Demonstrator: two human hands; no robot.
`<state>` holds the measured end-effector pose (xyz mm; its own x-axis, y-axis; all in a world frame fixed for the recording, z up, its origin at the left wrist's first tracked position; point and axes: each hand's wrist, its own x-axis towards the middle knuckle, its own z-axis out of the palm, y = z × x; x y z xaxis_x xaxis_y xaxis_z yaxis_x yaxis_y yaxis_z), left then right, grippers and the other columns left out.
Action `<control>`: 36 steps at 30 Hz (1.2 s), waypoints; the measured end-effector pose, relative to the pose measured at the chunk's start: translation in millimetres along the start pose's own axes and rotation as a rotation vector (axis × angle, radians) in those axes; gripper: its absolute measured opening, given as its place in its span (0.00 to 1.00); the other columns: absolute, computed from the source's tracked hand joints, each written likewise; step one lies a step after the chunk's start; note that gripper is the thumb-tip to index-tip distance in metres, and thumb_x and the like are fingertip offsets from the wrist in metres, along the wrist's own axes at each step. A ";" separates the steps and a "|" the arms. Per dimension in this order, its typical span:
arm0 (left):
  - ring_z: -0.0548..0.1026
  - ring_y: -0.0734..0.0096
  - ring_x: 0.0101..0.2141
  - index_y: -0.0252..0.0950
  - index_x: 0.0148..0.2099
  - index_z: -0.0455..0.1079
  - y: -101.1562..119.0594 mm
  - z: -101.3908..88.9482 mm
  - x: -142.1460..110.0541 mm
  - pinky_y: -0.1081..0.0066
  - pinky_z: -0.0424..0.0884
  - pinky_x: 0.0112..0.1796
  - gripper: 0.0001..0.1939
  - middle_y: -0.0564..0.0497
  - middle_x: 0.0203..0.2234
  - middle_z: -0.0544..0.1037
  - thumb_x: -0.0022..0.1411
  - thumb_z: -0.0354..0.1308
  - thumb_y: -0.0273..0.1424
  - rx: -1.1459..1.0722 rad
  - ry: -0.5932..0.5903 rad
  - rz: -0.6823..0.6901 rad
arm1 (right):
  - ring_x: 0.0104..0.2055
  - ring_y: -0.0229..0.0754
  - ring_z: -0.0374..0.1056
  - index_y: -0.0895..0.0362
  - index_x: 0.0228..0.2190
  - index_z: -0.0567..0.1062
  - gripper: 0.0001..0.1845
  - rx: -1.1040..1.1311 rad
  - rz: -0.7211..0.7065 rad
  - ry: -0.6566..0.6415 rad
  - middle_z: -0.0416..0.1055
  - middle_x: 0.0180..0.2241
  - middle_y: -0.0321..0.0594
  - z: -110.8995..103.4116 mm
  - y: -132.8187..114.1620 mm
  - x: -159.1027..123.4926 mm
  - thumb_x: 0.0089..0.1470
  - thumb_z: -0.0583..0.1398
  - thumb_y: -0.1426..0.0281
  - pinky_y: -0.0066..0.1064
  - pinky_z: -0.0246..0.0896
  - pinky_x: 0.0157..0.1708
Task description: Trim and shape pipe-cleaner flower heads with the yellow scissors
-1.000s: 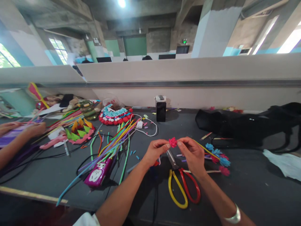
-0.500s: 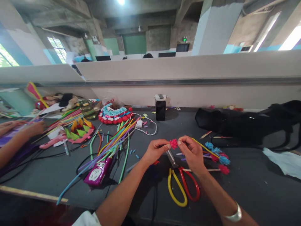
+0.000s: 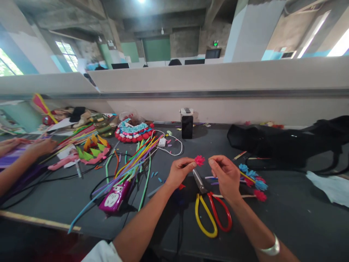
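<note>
A small pink paper-like flower (image 3: 200, 160) is pinched between the thumb and fingertips of my left hand (image 3: 182, 169). Just to its right, my right hand (image 3: 225, 176) has thumb and fingertips drawn together, apart from the flower; whatever they may hold is too small to see. Below both hands lie scissors (image 3: 201, 183) with one yellow and one red handle, blades pointing away from me. Beside my right hand, partly behind it, are blue flowers (image 3: 261, 185) and pink flowers (image 3: 260, 195) on thin stems.
Left of my arms, many coloured pipe cleaners (image 3: 140, 154) lie over a purple pouch (image 3: 116, 196). A phone (image 3: 187, 127) stands upright at the back. At right are a black bag (image 3: 267, 145) and a pale cloth (image 3: 328, 187). Another person's hands (image 3: 40, 147) work at far left.
My right hand has come away from the pink flower and moved slightly right. The flower stays in my left hand, a little higher and more fully visible.
</note>
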<state>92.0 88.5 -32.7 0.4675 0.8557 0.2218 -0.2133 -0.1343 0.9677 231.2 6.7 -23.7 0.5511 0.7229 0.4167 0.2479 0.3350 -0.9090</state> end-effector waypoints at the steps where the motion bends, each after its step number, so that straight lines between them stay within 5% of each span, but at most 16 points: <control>1: 0.66 0.76 0.23 0.35 0.33 0.80 -1.3 0.3 0.4 0.74 0.61 0.26 0.13 0.52 0.21 0.75 0.49 0.68 0.39 -0.007 0.009 0.006 | 0.20 0.33 0.58 0.55 0.31 0.76 0.11 0.003 0.005 -0.010 0.70 0.24 0.33 0.1 -0.3 -0.2 0.53 0.62 0.60 0.26 0.54 0.20; 13: 0.73 0.69 0.29 0.36 0.37 0.80 -2.0 -2.8 1.2 0.72 0.66 0.31 0.12 0.47 0.28 0.79 0.57 0.63 0.38 0.222 -0.044 0.192 | 0.21 0.33 0.60 0.55 0.32 0.79 0.10 -0.046 0.060 -0.062 0.72 0.24 0.34 2.3 0.0 -1.8 0.53 0.63 0.62 0.25 0.51 0.18; 22: 0.71 0.73 0.26 0.35 0.37 0.79 -2.3 -2.9 1.2 0.74 0.64 0.28 0.09 0.49 0.24 0.77 0.59 0.62 0.34 0.345 -0.085 0.378 | 0.18 0.31 0.54 0.56 0.27 0.74 0.10 -0.044 0.064 -0.081 0.65 0.21 0.30 1.4 3.5 0.3 0.53 0.61 0.63 0.24 0.48 0.17; 36: 0.71 0.75 0.25 0.35 0.36 0.79 -3.2 -0.9 0.0 0.75 0.64 0.28 0.08 0.50 0.24 0.77 0.59 0.62 0.33 0.355 -0.114 0.401 | 0.20 0.33 0.51 0.56 0.25 0.71 0.09 -0.105 0.020 -0.112 0.56 0.18 0.27 0.0 3.3 1.0 0.55 0.58 0.66 0.25 0.48 0.19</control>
<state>91.9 89.4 -35.9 0.5034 0.6460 0.5738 -0.1006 -0.6157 0.7815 232.6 8.5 -26.2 0.4655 0.7939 0.3912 0.3230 0.2592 -0.9102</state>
